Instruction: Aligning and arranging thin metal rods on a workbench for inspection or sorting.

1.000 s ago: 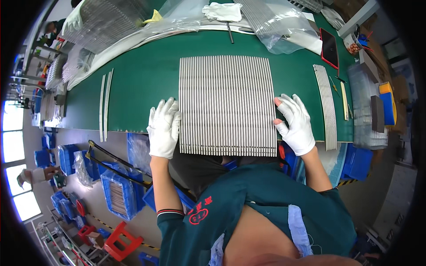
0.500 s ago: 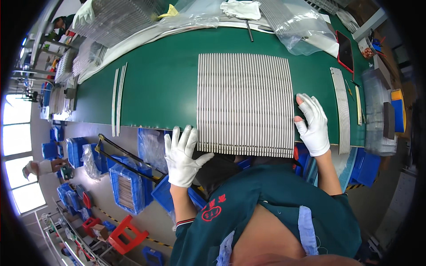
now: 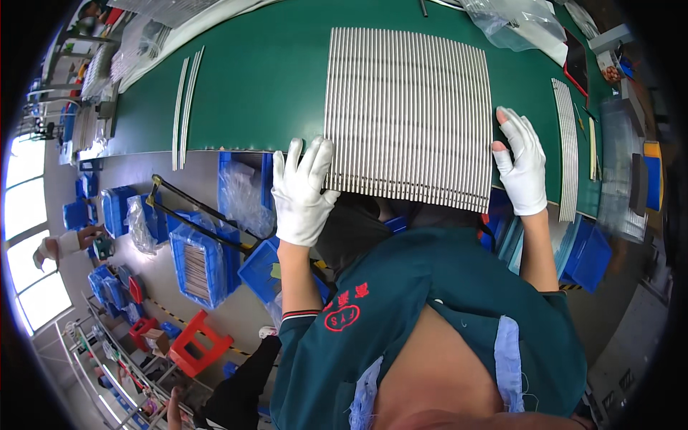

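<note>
A wide row of thin silver metal rods lies side by side on the green tabletop, its near ends at the table's front edge. By its near left corner is my left hand in a white glove, fingers spread, their tips at the outermost rod. My right hand, gloved too with bare thumb and index tips, rests open along the right side. Its thumb comes very near the last rod; whether they touch I cannot tell. Neither hand grips anything.
A few loose rods lie at the left. At the right are a narrow bundle of rods, a red-edged phone and a yellow-blue block. Plastic film lies at the back. Below the table stand blue crates and a red stool.
The whole view has shifted, so the table and rods sit higher in the picture. My left hand has closed in on the row's left edge. Another person's dark-clothed leg has appeared lower left.
</note>
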A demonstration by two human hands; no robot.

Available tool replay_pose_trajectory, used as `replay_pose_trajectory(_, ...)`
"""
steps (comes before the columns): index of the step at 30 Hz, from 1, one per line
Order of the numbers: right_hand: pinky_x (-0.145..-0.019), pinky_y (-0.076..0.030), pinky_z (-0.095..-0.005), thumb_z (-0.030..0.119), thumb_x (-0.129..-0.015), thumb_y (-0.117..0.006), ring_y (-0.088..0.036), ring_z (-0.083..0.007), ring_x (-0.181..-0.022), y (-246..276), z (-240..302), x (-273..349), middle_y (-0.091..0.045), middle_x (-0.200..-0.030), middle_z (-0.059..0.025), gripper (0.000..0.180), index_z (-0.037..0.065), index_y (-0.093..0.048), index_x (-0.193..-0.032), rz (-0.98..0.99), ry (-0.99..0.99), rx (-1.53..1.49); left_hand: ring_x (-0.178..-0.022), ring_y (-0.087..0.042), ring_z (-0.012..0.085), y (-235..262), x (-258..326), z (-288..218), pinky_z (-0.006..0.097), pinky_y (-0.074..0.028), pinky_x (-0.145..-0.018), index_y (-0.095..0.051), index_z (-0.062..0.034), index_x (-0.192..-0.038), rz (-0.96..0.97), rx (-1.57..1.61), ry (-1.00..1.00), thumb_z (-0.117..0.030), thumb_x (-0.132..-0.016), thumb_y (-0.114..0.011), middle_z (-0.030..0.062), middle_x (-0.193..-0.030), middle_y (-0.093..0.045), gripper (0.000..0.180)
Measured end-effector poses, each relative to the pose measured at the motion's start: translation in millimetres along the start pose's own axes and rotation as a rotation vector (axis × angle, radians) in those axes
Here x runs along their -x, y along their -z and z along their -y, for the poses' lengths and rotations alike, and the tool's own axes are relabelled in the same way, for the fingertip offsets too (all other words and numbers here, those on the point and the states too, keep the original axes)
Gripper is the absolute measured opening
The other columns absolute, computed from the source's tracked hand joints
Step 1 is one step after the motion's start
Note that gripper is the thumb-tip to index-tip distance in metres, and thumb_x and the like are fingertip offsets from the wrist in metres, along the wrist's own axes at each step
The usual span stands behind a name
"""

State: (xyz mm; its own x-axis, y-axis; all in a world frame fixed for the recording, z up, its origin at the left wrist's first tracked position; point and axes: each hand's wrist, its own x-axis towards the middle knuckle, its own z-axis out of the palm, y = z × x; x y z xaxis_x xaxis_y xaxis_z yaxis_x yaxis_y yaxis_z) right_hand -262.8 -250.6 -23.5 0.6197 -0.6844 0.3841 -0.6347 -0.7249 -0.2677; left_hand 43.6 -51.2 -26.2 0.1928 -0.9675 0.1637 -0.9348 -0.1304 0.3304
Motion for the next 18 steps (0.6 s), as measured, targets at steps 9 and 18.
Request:
replay_pose_trajectory(9, -0.109, -0.038, -0.045, 0.029, -0.091, -0.06, -0.054, -0.0291, -0.123, -1, 4, -3, -0.059, -0.132, -0.009, 0.042, 0.009, -0.057, -0.128, 0.019, 0.047, 0.018, -0.127, -0.043, 0.045, 7, -2, -7, 0.061, -0.034, -0.103, -0.05, -0.0166, -0.138, 0.003, -0.148, -0.058, -0.051, -0.062, -0.081, 0.0204, -0.137, -0.05, 0.089)
replay_pose_trajectory(18, -0.111, -0.034, -0.0476, 0.038, -0.091, -0.057, -0.05, -0.0301, -0.126, 6, 12, -6, -0.054, -0.136, -0.0121, 0.051, 0.007, -0.054, -0.131, 0.098, 0.072, 0.009, -0.132, -0.038, 0.0468, 5, -5, -22, 0.059, -0.028, -0.109, -0.044, -0.021, -0.145, 0.028, -0.221, 0.015, -0.061, -0.06, -0.076, 0.0247, -0.142, -0.044, 0.099)
